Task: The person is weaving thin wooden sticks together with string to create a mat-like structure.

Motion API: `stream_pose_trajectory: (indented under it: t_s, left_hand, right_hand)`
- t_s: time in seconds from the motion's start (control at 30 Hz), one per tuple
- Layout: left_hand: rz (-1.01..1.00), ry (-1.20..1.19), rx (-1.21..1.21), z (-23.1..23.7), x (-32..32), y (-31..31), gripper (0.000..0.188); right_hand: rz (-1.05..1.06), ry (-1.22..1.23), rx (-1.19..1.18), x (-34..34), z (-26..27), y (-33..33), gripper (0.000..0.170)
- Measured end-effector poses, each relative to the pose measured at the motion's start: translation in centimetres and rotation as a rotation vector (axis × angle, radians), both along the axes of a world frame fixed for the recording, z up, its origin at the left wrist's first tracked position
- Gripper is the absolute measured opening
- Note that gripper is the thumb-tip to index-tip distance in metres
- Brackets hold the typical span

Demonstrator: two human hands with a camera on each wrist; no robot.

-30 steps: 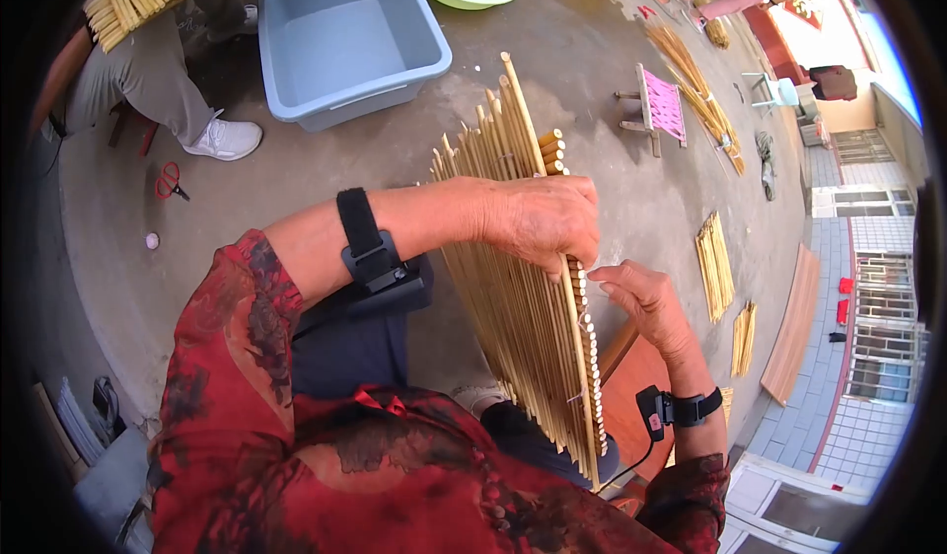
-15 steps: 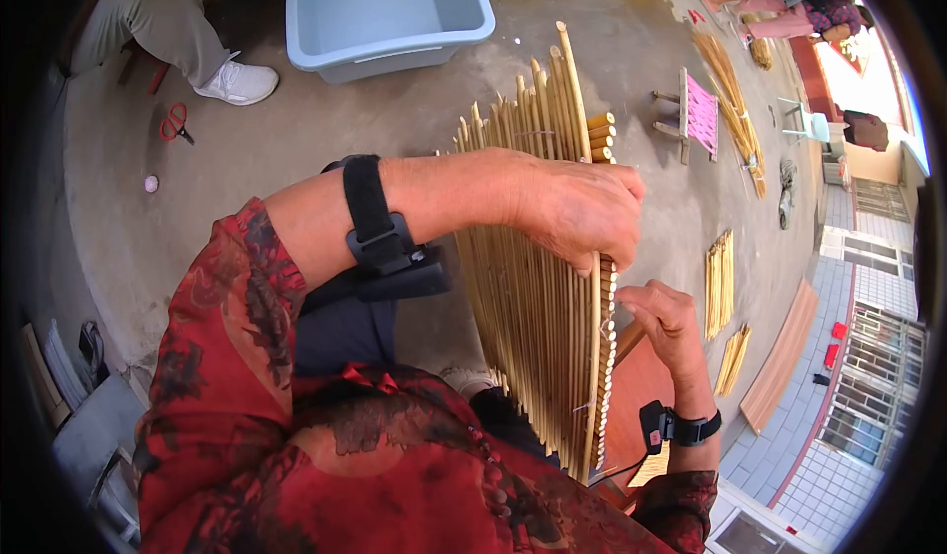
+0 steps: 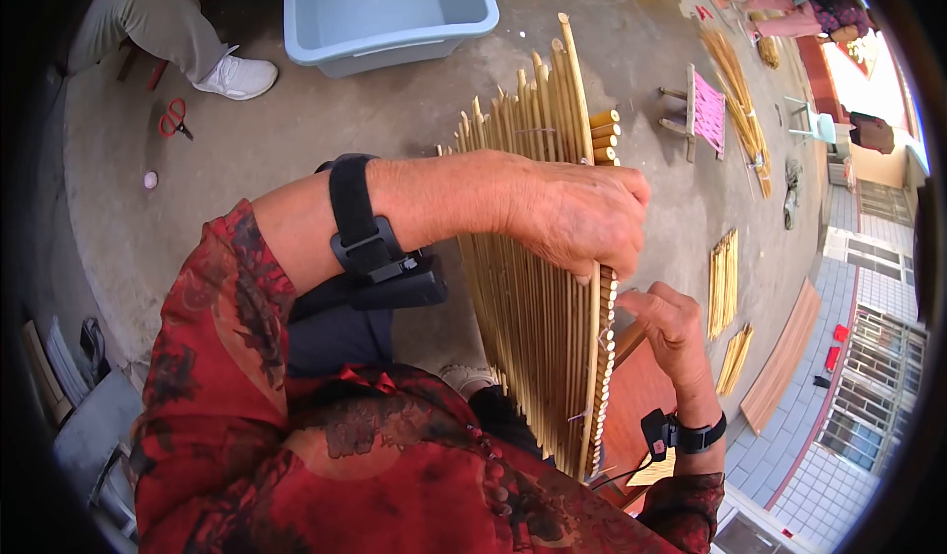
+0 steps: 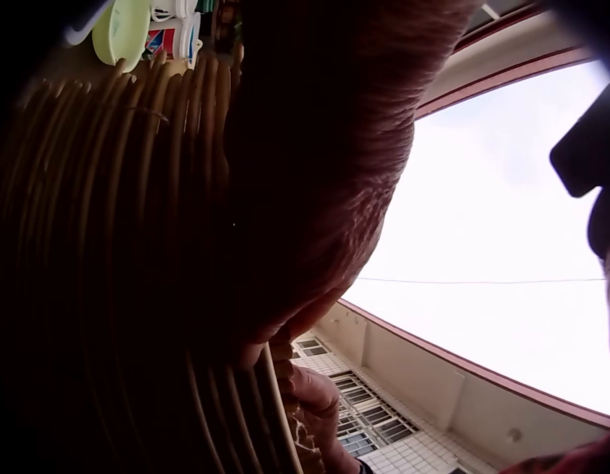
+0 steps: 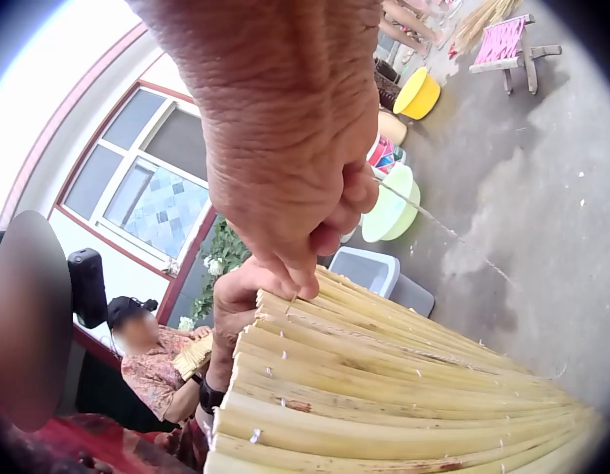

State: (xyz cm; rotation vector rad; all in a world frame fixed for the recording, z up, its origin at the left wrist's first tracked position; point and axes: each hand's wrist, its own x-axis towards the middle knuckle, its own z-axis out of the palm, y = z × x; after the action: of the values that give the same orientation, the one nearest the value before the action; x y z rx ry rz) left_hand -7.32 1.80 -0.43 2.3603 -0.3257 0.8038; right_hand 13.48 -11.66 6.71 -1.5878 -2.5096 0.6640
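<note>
A mat of pale stalks [image 3: 538, 327], bound side by side with thin thread, stands tilted before the person. The left hand [image 3: 582, 214] grips its upper edge, thumb on the near face and fingers over the cut ends. In the right wrist view, part of the left hand [image 5: 231, 311] shows behind the mat. The right hand [image 3: 671, 329] is bent at the cut ends, just below the left. Its curled fingers pinch a thin thread [image 5: 443, 227], which trails off beyond the mat, and its fingertips are right at the mat's edge.
A blue-grey tub [image 3: 390, 21] stands on the concrete floor ahead. Red-handled scissors [image 3: 174, 120] lie at left, near a seated person's shoe [image 3: 237, 75]. A pink-strapped stool [image 3: 705, 115] and stalk bundles [image 3: 723, 283] are at right. A reddish-brown board [image 3: 641, 386] is beside the mat.
The head view has tilted, so the tub and scissors sit higher in it. Both hands and the mat show farther right, and the hands keep their places at the mat's edge.
</note>
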Motion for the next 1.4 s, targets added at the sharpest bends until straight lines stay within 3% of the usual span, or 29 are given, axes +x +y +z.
stream_pose_trajectory:
  t_s: [0.83,1.03,1.13,1.4]
  left_hand:
    - [0.026,-0.105,0.014,-0.5,-0.4,-0.1,0.008]
    - [0.036,-0.087,0.013,-0.4,-0.6,0.1,0.008]
    - [0.025,-0.141,-0.029,-0.6,0.0,-0.2,0.007]
    - [0.038,-0.015,0.046,-0.3,1.2,0.6,0.01]
  right_hand:
    - [0.069,0.031,0.02,-0.6,-0.2,0.3,0.032]
    - [0.055,0.099,-0.029,-2.1,-0.6,0.9,0.026]
    - [-0.014,0.066,-0.06,-1.9,-0.5,0.2,0.021]
    - [-0.178,0.134,-0.233,-0.3,-0.8,0.2,0.013]
